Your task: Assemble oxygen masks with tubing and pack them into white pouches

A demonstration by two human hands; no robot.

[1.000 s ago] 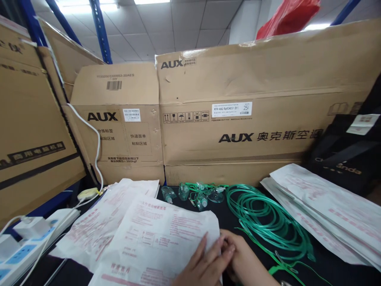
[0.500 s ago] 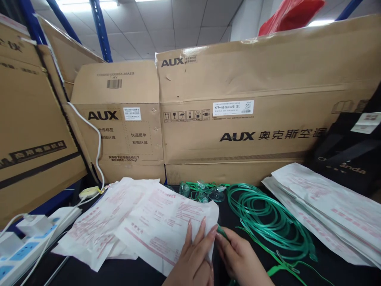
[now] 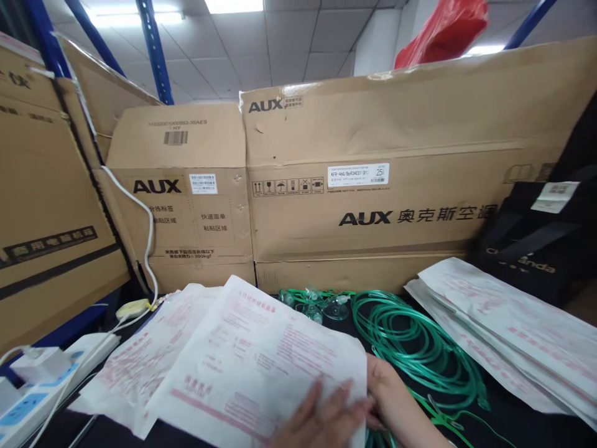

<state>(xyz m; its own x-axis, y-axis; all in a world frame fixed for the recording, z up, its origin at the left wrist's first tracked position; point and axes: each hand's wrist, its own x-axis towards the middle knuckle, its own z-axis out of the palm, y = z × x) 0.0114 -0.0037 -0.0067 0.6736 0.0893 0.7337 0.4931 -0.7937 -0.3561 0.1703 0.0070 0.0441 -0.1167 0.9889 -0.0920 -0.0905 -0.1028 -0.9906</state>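
A white paper pouch with red print is tilted up before me, its right end raised. Across its lower right front lies my left hand, blurred, fingers long over the paper and apparently gripping it near the edge; its thumb is hidden. My right hand reaches past the pouch's right edge, inside or behind it, which I cannot tell; its fingers are mostly covered. Green tubing shows just below that wrist. Beside it lies a loose coil of clear green tubing with green straps.
Other printed pouches lie left and stacked right. Clear plastic masks sit at the back. A white power strip with cords lies left. Cardboard boxes wall the rear; a black bag stands right.
The pouch has risen and swung toward me and to the right. My right hand, earlier pinching green tubing at its edge, has moved behind or into the pouch.
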